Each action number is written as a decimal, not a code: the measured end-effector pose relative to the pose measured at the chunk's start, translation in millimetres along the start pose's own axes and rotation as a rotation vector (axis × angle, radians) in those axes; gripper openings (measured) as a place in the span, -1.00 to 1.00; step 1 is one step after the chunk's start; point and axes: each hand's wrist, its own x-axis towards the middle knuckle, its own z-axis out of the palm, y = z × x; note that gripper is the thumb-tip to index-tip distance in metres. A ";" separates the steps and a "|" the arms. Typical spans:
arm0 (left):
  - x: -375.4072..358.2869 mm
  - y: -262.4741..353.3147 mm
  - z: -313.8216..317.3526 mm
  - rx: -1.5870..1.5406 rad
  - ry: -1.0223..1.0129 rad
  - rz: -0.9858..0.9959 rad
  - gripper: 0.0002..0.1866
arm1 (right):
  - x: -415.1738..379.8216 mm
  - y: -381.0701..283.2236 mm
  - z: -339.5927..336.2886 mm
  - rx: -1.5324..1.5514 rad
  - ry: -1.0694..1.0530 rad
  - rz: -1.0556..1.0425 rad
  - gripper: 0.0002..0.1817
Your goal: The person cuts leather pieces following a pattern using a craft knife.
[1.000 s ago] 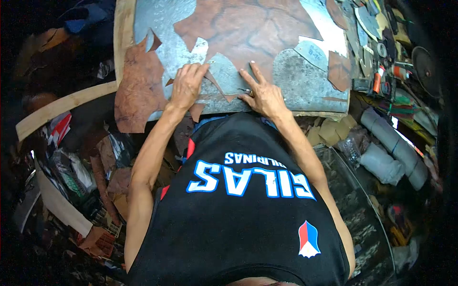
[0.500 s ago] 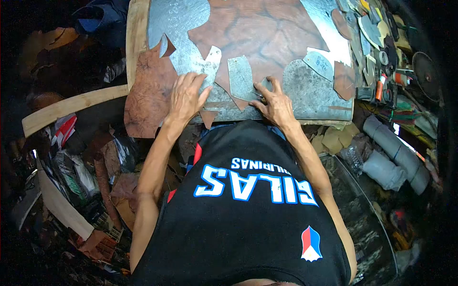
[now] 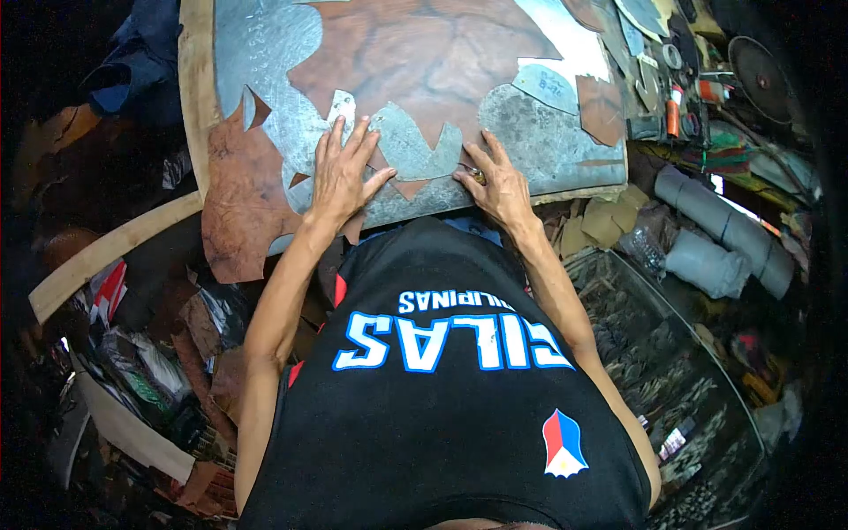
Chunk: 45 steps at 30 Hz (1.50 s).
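A large brown leather piece (image 3: 415,53) lies on the grey metal-topped table (image 3: 539,159). On its near edge rests a grey V-notched template (image 3: 402,146). My left hand (image 3: 340,177) lies with fingers spread left of that template, over a small pale template (image 3: 341,108). At the template's right side my right hand (image 3: 502,187) is curled, its thumb and fingers round a small dark and brass-coloured tool (image 3: 478,177) that is mostly hidden. Another grey template with writing (image 3: 546,86) lies farther right. A brown leather scrap (image 3: 247,194) hangs over the table's left corner.
Shoe-shaped patterns (image 3: 645,18) crowd the right back, near an orange-labelled tube (image 3: 673,113) and a round dark disc (image 3: 760,78). Grey rolls (image 3: 724,221) lie at the right. A curved wooden strip (image 3: 115,247) juts out left of the table.
The view has shifted, so the table sits farther left. Between my hands, the grey template now shows a wide V-notched shape instead of a narrow one. My left hand's fingers are more spread.
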 end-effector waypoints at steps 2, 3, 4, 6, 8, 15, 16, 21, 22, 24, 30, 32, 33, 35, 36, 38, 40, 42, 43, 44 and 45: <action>-6.4 10.8 6.4 0.011 -0.007 -0.040 -0.35 | 1.4 0.0 -3.7 0.013 -0.020 0.003 -0.47; -9.4 15.5 7.3 0.016 0.018 -0.083 -0.35 | 3.6 -0.8 -5.3 0.025 -0.040 -0.003 -0.49; -12.9 19.3 7.2 0.026 0.046 -0.130 -0.34 | 6.4 -2.8 -6.4 0.034 -0.042 -0.014 -0.49; -19.9 23.7 6.4 0.053 0.042 -0.186 -0.34 | 12.9 -10.3 -6.8 -0.019 -0.020 -0.052 -0.51; -23.9 23.8 5.7 0.009 0.066 -0.209 -0.33 | 16.0 -13.5 -6.3 -0.009 -0.024 -0.083 -0.51; -28.5 30.0 9.6 -0.036 0.041 -0.240 -0.34 | 17.6 -1.8 4.5 0.049 0.011 -0.176 -0.47; -29.2 33.4 10.1 -0.041 0.036 -0.235 -0.34 | 20.1 2.0 9.9 0.107 0.056 -0.249 -0.45; -27.3 43.6 15.4 -0.078 0.081 -0.236 -0.34 | 35.8 -15.1 -1.3 0.373 0.152 -0.130 -0.52; -26.7 43.3 14.9 -0.112 0.092 -0.235 -0.34 | 39.9 -12.4 -8.6 0.643 -0.010 0.182 -0.56; -25.2 42.2 9.5 -0.147 0.095 -0.229 -0.34 | 42.4 -10.3 -16.4 0.914 -0.155 0.521 -0.60; -1.1 38.7 5.0 -1.177 0.322 -0.786 -0.39 | 25.1 28.6 -29.3 0.829 -0.344 0.414 -0.73; 6.3 21.0 18.6 -1.182 0.433 -0.801 -0.44 | 27.3 39.6 -32.6 0.936 -0.332 0.439 -0.73; 4.6 18.4 17.3 -1.354 0.380 -0.866 -0.47 | 26.7 38.9 -36.1 0.744 -0.192 0.278 -0.69; 0.9 22.9 11.4 -1.660 0.251 -0.826 -0.51 | 26.8 39.6 -31.0 0.509 -0.080 0.054 -0.59; -5.2 24.7 15.0 -1.584 0.134 -0.873 -0.50 | 25.0 32.6 -27.0 0.519 -0.074 0.030 -0.59; -4.2 52.8 18.9 -1.601 0.177 -1.005 -0.63 | 22.5 21.3 -29.2 0.442 -0.199 -0.006 -0.58; -11.5 53.3 29.3 -1.559 0.082 -1.047 -0.73 | 18.0 6.9 -32.0 0.348 -0.206 -0.030 -0.60; -10.8 55.2 29.9 -1.792 0.139 -0.999 -0.72 | 13.4 -2.5 -31.7 0.446 -0.182 0.028 -0.59; -10.3 54.8 28.4 -1.793 0.160 -1.002 -0.72 | 10.6 0.5 -23.6 0.545 -0.169 0.058 -0.61; -11.0 54.1 26.9 -1.846 0.131 -0.997 -0.70 | 9.2 5.1 -15.9 0.645 -0.161 0.091 -0.62; -11.6 55.2 24.9 -1.898 0.101 -0.996 -0.68 | 9.7 3.9 -19.4 0.645 -0.181 0.082 -0.62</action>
